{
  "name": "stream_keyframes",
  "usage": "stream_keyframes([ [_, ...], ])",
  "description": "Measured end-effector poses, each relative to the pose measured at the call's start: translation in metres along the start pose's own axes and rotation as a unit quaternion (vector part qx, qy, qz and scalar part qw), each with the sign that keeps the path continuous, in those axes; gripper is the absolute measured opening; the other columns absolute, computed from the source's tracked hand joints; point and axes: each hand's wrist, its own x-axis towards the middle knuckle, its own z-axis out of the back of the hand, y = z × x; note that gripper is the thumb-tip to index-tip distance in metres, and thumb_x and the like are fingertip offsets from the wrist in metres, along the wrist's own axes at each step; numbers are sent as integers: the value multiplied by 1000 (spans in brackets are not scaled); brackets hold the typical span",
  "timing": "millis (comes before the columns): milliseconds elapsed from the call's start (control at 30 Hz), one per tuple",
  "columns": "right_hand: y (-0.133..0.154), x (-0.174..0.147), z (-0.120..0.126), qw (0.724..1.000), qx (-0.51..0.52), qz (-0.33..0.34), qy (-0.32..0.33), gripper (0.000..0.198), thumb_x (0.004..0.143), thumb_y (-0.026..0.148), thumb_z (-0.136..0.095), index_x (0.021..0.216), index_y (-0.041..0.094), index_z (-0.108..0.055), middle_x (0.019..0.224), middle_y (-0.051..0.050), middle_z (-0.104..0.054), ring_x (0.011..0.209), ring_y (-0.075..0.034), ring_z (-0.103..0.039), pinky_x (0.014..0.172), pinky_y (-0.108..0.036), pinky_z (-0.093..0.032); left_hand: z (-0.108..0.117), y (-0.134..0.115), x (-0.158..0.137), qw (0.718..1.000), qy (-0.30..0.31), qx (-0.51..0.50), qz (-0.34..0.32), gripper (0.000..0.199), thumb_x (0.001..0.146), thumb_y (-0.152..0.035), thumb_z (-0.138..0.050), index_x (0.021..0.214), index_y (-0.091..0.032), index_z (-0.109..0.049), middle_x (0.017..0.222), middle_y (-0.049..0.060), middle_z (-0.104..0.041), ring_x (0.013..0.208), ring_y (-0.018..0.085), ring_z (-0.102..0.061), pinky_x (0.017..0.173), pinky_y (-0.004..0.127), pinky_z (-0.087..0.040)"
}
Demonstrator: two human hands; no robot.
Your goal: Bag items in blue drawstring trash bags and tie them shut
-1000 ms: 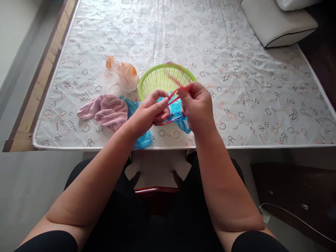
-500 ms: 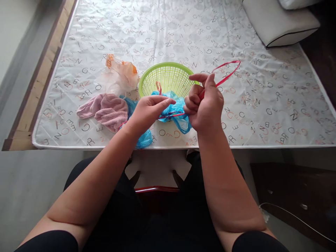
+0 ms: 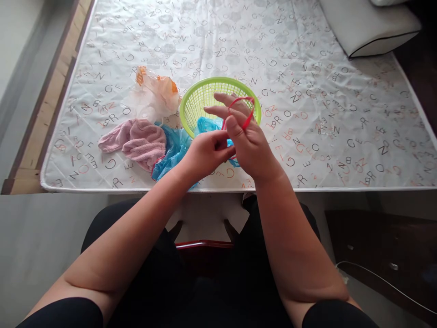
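A thin red string (image 3: 248, 119) loops around the outstretched fingers of my right hand (image 3: 251, 148) and passes by its thumb. Against that thumb, my left hand (image 3: 208, 152) pinches the string, its fingertips partly hidden. Below and behind both hands lies a crumpled blue plastic bag (image 3: 177, 148), with red strands along its edge; whether they join the loop I cannot tell. Part of the bag reaches over the near rim of a green plastic basket (image 3: 191, 91), which my right hand partly covers.
Left of the basket lie a pink cloth (image 3: 141, 143) and a crumpled clear plastic bag (image 3: 153, 98) with orange print. Everything rests on a letter-printed mattress (image 3: 324, 114), its near edge just before my lap. A white block-shaped cushion (image 3: 368, 27) sits at the far right.
My right hand has moved left and its fingers have straightened out, with the red loop now around them. My left hand has shifted slightly right, so both hands meet.
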Motion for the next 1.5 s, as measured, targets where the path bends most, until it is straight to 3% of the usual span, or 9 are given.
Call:
stream_keyframes([
  [100, 1, -3, -7, 995, -100, 17, 1, 41, 117, 46, -43, 137, 37, -78, 169, 1, -60, 171, -37, -35, 141, -74, -9, -6, 4, -1, 998, -42, 41, -39, 12, 86, -14, -75, 77, -19, -70, 73, -1, -65, 69, 15, -61, 66, 28, -49],
  [167, 1, -3, -9, 991, -132, 19, 8, 39, 116, 46, -45, 138, 38, -77, 169, 1, -60, 172, -35, -34, 142, -72, -7, -8, 7, -2, 996, -58, 29, -64, 6, 86, -13, -72, 85, -19, -73, 82, 2, -72, 77, 18, -67, 71, 29, -54],
  [333, -10, 0, 7, 999, 21, -1, 48, 58, 113, 70, -41, 138, 31, -76, 153, -7, -71, 154, -33, -57, 136, -61, -34, 0, 6, -1, 996, -23, -78, -35, 24, 101, -35, -76, 83, -19, -71, 74, 2, -66, 68, 15, -62, 64, 28, -52],
  [467, -27, 1, 21, 983, 147, -91, 67, 53, 110, 70, -53, 129, 27, -77, 123, -5, -78, 117, -23, -72, 108, -43, -58, 15, 2, 4, 981, 44, -190, 1, 41, 98, -58, -83, 89, -19, -73, 77, 2, -64, 66, 13, -58, 61, 26, -51],
  [633, -35, 4, 24, 985, 132, -111, -9, 27, 102, 50, -74, 98, 23, -73, 90, -1, -68, 90, -16, -65, 85, -35, -58, 23, 4, 8, 970, 56, -231, 49, 45, 90, -60, -91, 90, -20, -71, 67, -3, -54, 57, 9, -49, 51, 23, -43],
  [767, -33, 5, 24, 975, 166, -145, -12, 16, 105, 40, -67, 100, 24, -69, 83, 0, -61, 80, -15, -62, 78, -34, -58, 15, 16, 8, 963, -54, -252, 84, 39, 93, -52, -90, 91, -22, -66, 64, -5, -53, 51, 8, -47, 47, 22, -40],
  [933, -21, 3, 21, 963, 184, -185, 64, 25, 103, 43, -69, 121, 27, -67, 85, 0, -65, 85, -18, -69, 80, -36, -63, 9, 23, 7, 960, -120, -220, 124, 27, 100, -44, -83, 99, -24, -65, 82, 1, -73, 53, 9, -59, 46, 24, -44],
  [1100, -11, 2, 13, 964, 180, -168, 100, 23, 98, 46, -78, 105, 25, -71, 97, -3, -74, 93, -20, -71, 85, -38, -62, 10, 20, 7, 958, -91, -227, 149, 27, 98, -44, -85, 99, -24, -66, 69, -1, -70, 54, 12, -67, 45, 23, -47],
  [1500, -24, 2, 1, 997, -17, -69, 28, 3, 97, 27, -76, 94, 26, -77, 102, -5, -66, 103, -23, -63, 98, -45, -56, 12, 24, 9, 929, -66, -288, 224, 34, 93, -44, -89, 102, -23, -63, 78, 1, -75, 60, 16, -76, 47, 22, -54],
])
